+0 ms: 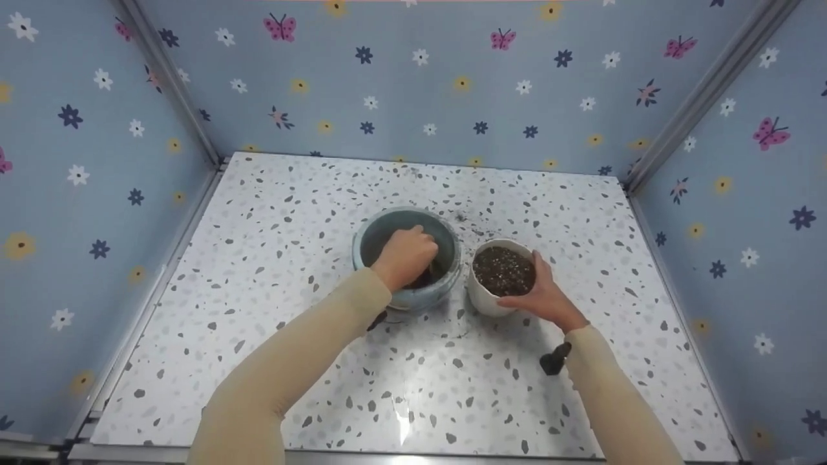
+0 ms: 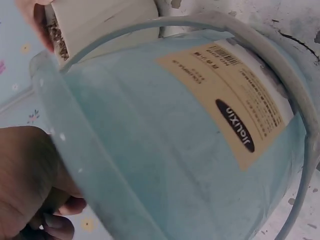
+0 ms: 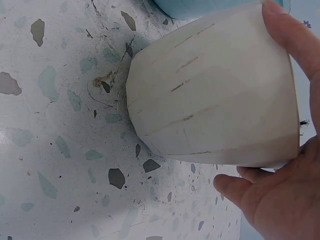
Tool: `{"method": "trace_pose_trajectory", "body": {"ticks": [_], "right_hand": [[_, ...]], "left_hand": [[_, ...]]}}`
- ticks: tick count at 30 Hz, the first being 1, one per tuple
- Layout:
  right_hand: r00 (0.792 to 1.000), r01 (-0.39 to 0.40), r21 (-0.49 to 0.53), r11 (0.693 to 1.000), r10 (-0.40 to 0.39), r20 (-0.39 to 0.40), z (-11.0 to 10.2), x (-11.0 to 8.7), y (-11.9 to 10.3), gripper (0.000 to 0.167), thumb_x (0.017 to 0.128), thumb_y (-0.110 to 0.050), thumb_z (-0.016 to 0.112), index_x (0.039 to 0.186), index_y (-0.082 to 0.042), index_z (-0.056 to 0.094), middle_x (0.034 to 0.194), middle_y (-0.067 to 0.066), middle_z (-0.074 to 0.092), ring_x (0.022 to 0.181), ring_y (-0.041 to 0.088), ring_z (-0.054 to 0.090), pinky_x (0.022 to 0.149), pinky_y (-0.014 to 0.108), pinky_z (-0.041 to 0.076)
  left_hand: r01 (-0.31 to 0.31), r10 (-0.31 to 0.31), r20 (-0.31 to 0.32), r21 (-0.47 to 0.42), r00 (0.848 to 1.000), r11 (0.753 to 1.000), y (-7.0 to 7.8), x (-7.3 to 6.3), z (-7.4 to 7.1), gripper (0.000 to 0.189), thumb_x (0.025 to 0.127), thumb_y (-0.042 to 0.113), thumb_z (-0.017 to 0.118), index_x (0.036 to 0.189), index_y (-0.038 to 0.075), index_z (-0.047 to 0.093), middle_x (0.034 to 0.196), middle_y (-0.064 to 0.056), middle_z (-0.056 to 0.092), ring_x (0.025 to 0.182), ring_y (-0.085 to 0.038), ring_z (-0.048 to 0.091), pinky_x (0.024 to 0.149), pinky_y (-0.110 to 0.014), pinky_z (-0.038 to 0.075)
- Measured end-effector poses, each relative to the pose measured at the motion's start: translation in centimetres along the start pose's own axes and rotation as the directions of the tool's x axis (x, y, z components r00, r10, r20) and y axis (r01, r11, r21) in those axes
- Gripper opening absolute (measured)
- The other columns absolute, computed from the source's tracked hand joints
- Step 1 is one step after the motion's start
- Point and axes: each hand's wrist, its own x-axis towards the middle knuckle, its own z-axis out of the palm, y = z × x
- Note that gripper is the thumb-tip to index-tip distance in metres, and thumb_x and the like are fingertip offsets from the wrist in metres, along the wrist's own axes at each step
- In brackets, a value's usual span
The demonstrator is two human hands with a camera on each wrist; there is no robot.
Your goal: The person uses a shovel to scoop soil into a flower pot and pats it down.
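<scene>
Left hand (image 1: 408,257): inside the blue bucket (image 1: 425,301), fingers curled; cannot tell whether its grip holds anything. Right hand (image 1: 544,294): grip spread wide, thumb and fingers round the white pot (image 3: 210,95). Pot contains soil (image 1: 504,271), stands on tabletop (image 1: 465,381) just beside bucket.

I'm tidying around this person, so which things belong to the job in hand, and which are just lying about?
In the job:
blue pot, left grip at its mouth
white pot of dark soil, held by the right grip

Just lying about:
dark crumbs on the speckled tabletop
patterned panels, apparently only backdrop
</scene>
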Motion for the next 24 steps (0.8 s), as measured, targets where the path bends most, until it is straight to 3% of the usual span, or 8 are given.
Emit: {"method": "trace_pose_trajectory", "body": {"ticks": [4, 8, 12, 18, 24], "right_hand": [[1.0, 0.001, 0.007, 1.0, -0.001, 0.004, 0.0, 0.1, 0.1, 0.145, 0.063, -0.054, 0.089, 0.157, -0.012, -0.012, 0.163, 0.019, -0.001, 0.147, 0.04, 0.011, 0.114, 0.059, 0.012], [1.0, 0.006, 0.007, 1.0, -0.006, 0.004, 0.0, 0.1, 0.3, 0.146, 0.062, -0.055, 0.089, 0.157, -0.012, -0.013, 0.162, 0.02, 0.0, 0.147, 0.04, 0.012, 0.114, 0.059, 0.013], [1.0, 0.003, 0.011, 1.0, -0.003, 0.003, 0.0, 0.1, 0.4, 0.144, 0.063, -0.054, 0.089, 0.157, -0.012, -0.012, 0.162, 0.02, 0.001, 0.147, 0.04, 0.013, 0.114, 0.06, 0.013], [1.0, -0.007, 0.012, 1.0, 0.007, 0.005, -0.1, 0.0, 0.3, 0.144, 0.064, -0.052, 0.089, 0.157, -0.012, -0.012, 0.162, 0.02, 0.0, 0.147, 0.041, 0.012, 0.114, 0.06, 0.013], [1.0, 0.004, 0.017, 1.0, -0.004, -0.002, 0.1, 0.1, 0.3, 0.144, 0.064, -0.053, 0.089, 0.157, -0.013, -0.013, 0.162, 0.019, 0.001, 0.147, 0.04, 0.012, 0.113, 0.061, 0.013]], "left_hand": [[0.109, -0.103, 0.092, -0.062, 0.99, 0.992, -0.9, -0.6, -0.1, 0.017, 0.097, 0.007, 0.059, 0.095, 0.006, 0.075, 0.09, -0.01, 0.072, 0.087, -0.029, 0.066, 0.073, -0.044, 0.057], [0.232, -0.213, 0.163, -0.11, 0.963, 0.966, -2.1, -1.4, -0.2, 0.015, 0.098, 0.007, 0.057, 0.098, 0.004, 0.072, 0.092, -0.013, 0.07, 0.087, -0.031, 0.067, 0.075, -0.046, 0.056], [0.316, -0.291, 0.208, -0.098, 0.934, 0.944, -3.3, -2.4, -0.3, 0.012, 0.095, 0.009, 0.062, 0.098, 0.001, 0.07, 0.089, -0.014, 0.07, 0.083, -0.032, 0.068, 0.073, -0.046, 0.057], [0.353, -0.287, 0.316, -0.178, 0.904, 0.918, -4.4, -3.2, -1.2, 0.023, 0.088, 0.02, 0.073, 0.097, -0.001, 0.07, 0.08, -0.012, 0.068, 0.075, -0.029, 0.066, 0.074, -0.047, 0.057], [0.379, -0.256, 0.383, -0.291, 0.887, 0.878, -5.2, -3.2, -1.3, 0.013, 0.089, 0.01, 0.06, 0.095, -0.001, 0.066, 0.079, -0.011, 0.062, 0.071, -0.027, 0.057, 0.074, -0.048, 0.055]]}}
